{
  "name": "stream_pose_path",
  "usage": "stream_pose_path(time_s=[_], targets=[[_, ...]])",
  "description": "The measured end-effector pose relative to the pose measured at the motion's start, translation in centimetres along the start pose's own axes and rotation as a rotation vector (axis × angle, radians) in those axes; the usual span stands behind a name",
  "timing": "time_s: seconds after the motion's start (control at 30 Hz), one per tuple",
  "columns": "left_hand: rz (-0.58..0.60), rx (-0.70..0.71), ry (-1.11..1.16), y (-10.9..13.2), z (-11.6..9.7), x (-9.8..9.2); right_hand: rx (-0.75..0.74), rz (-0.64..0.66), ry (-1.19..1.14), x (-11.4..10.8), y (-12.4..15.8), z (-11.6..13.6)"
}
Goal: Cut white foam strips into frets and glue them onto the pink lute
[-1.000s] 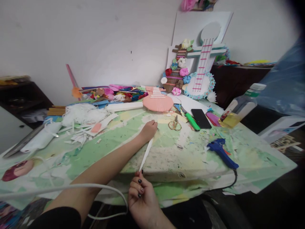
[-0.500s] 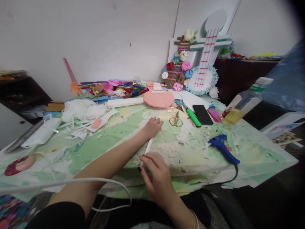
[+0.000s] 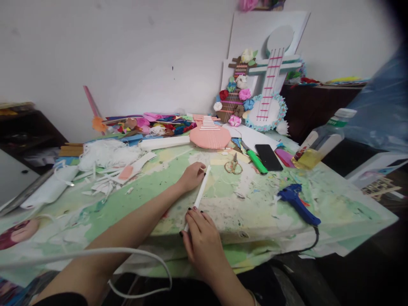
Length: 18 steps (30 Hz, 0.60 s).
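Observation:
A long white strip lies slanted on the paint-stained green table cover. My left hand reaches across the table and pinches the strip's far end with curled fingers. My right hand, with dark nails, presses down on the near end close to the table's front edge. Gold scissors lie just right of the left hand. Beyond them rests a pink paper guitar.
A blue glue gun with its black cord lies at the right. A green knife, black phone and tilted bottle sit at the back right. White scraps are heaped at the left. Decorated guitars lean on the wall. A white cable loops in front.
My right hand rose from below the table edge and came down onto the strip's near end. My left hand shifted its hold at the far end, and the strip now lies flat.

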<state>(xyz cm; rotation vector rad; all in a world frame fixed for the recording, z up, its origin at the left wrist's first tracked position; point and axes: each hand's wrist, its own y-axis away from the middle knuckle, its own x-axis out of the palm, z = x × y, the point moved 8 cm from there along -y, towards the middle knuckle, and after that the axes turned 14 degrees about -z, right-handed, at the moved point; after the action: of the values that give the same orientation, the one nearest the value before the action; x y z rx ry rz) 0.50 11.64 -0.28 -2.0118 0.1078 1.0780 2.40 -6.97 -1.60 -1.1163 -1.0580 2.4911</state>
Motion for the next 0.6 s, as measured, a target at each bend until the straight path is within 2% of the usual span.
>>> stream_pose_path(time_s=[0.23,0.6], targets=[[0.099,0.154,0.050,2.7,-1.9,-0.5,0.033,0.017,-0.023,0.2,0.1,-0.2],[0.189,0.202,-0.142,3.0,-2.4,-0.1,0.044,0.002,-0.029,0.0,-0.1,0.0]])
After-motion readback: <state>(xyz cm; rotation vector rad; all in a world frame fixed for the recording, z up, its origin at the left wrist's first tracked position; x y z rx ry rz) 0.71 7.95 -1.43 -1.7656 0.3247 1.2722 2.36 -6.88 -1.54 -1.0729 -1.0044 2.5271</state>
